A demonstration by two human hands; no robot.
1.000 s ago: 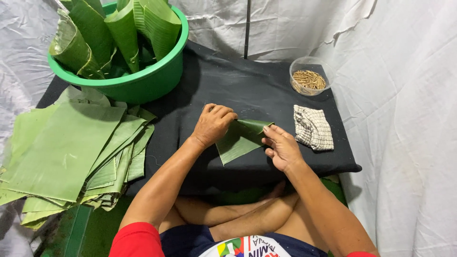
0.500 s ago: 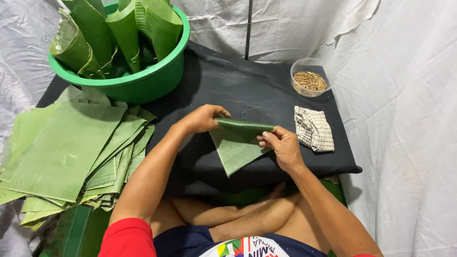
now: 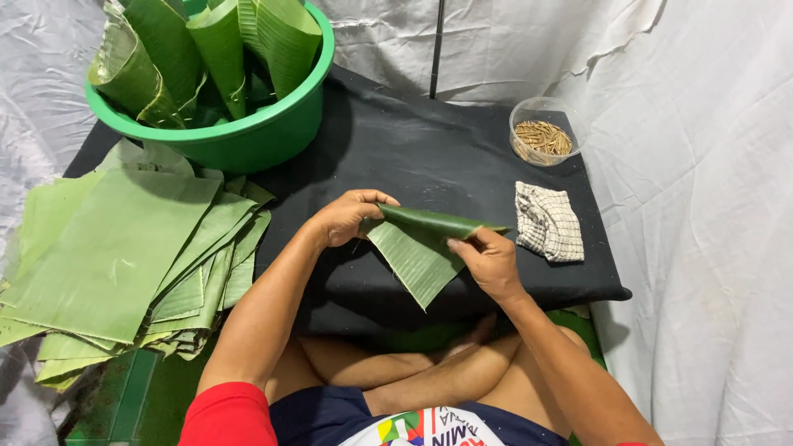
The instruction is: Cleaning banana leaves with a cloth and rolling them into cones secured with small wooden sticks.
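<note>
Leaf (image 3: 417, 252): one; hands: two, gripping it.

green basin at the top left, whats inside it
The green basin holds banana leaves rolled into cones, standing upright and poking above the rim. Its bottom is covered by them, so anything beneath cannot be seen.

Backdrop: we see crumpled white sheeting (image 3: 529, 49) hung far and right | surface: we sit at a low board under black cloth (image 3: 429, 157) | floor: we spot green matting (image 3: 124, 405) near left | light: we note even, soft brightness.
</note>
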